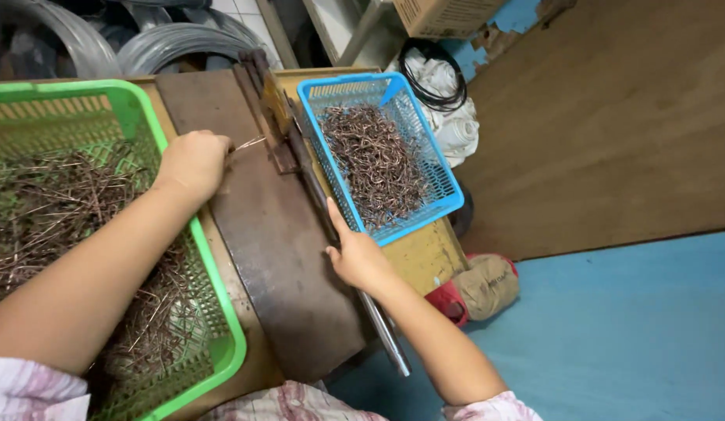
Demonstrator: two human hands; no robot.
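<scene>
Left hand is closed, pinching a thin bit of wire that pokes out toward 2 o'clock from the fingers, tip resting right by the small metal block of the bench tool. Right hand is wrapped around the long steel lever, which runs along the right edge of the dark metal plate, fingers lying flat along the bar, so gripping it loosely I'd say.

The wire piece itself is short, skinny and brownish-copper coloured with a pale glint at the tip; it looks straight where it sticks out. My guess is it weighs next to nothing and is stiff enough to hold its line, but bends easily if you lean on it. Ends are probably pokey. Best held close behind the working end, thumb and forefinger, like it is now, otherwise it'll flex and wander.

At 9 o'clock of the plate there's a green basket full of tangled straightish pieces of the same stuff. At 1 o'clock, a blue basket holds a heap of curled or hooked ones. Coils of grey wire sit at 12 o'clock behind the bench. Blue floor at 4 o'clock.
</scene>
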